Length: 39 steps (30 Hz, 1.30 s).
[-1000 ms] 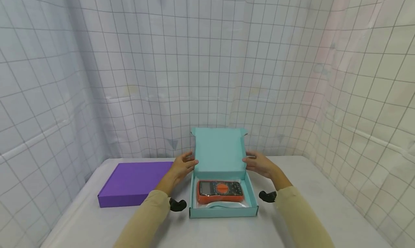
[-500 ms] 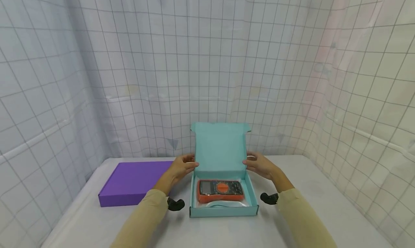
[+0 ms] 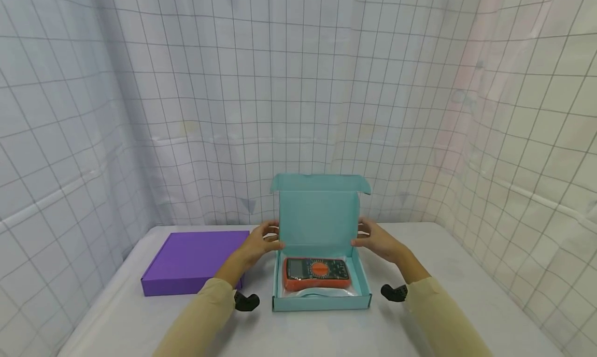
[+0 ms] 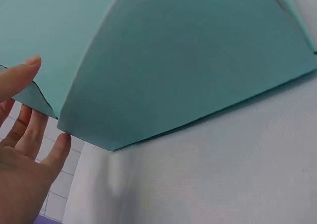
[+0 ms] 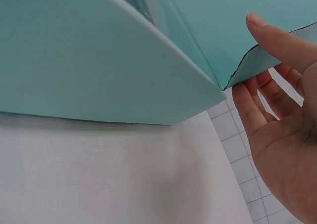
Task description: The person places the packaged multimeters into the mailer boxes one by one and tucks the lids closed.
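Observation:
A teal cardboard box (image 3: 322, 304) stands with its lid (image 3: 319, 217) raised near upright and the front flap folded toward me. Inside lies an orange-and-black multimeter (image 3: 317, 274), wrapped in clear plastic. My left hand (image 3: 256, 245) holds the lid's left edge low down, thumb on the inner face and fingers behind, as the left wrist view shows with the lid's side flap (image 4: 32, 97). At the opposite edge, my right hand (image 3: 380, 243) grips likewise; in the right wrist view the thumb lies over the side flap (image 5: 255, 65) and the fingers reach beneath it.
A closed purple box (image 3: 196, 263) lies to the left, close to my left forearm. Black wrist-worn devices (image 3: 246, 301) stick out from both sleeves. Behind the white table (image 3: 322, 333) hangs a white curtain with a grid pattern (image 3: 298, 103), which also lines both sides.
The lid has swung up and toward me from its leaned-back position, so its front flap shows more. Both hands have slid slightly down its edges. The multimeter and purple box stay put.

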Available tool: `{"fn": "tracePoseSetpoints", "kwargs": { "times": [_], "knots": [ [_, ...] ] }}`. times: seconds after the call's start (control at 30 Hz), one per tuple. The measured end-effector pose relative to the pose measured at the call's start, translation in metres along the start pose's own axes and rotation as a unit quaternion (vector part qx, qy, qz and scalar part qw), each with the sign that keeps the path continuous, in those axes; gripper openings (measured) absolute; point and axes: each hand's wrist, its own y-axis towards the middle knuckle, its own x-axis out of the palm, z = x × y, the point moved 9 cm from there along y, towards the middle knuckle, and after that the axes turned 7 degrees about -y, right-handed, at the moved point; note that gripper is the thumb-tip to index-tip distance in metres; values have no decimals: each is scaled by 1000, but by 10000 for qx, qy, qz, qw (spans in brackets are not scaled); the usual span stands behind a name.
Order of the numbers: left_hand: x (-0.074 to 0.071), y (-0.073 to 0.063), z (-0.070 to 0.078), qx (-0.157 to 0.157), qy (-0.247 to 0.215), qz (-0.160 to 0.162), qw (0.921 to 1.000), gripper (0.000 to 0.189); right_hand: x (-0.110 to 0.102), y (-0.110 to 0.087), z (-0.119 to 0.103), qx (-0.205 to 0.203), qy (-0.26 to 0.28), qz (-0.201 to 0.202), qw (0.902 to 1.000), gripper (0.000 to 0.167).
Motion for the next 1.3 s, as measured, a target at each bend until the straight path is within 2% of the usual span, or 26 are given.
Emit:
{"fn": "tracePoseSetpoints", "kwargs": {
  "times": [0.3,0.5,0.73,0.83,1.03,1.1,1.2,1.3],
  "knots": [
    [2,-8,-5,-91,23,-20,10000,68,3,-8,-1,-118,-130,133,9998,101],
    [2,-11,-4,100,251,92,9996,65,5,-13,-4,-355,-367,124,9986,104],
    [7,-12,-1,346,516,-69,9980,63,7,-22,-6,-641,-562,256,9960,102],
    [9,-16,2,495,745,-24,9960,66,10,-26,-7,-653,-664,337,9951,102],
    [14,-23,3,633,1158,43,9912,59,14,-34,-12,-878,-1192,426,9881,98],
    [15,-26,4,657,1307,139,9891,55,15,-36,-14,-1044,-1390,433,9838,92],
    [12,-30,6,674,1627,470,9833,49,15,-39,-17,-1285,-1567,433,9783,84],
    [10,-33,9,685,1824,728,9781,45,14,-39,-17,-1374,-1593,431,9767,81]
  ]
}}
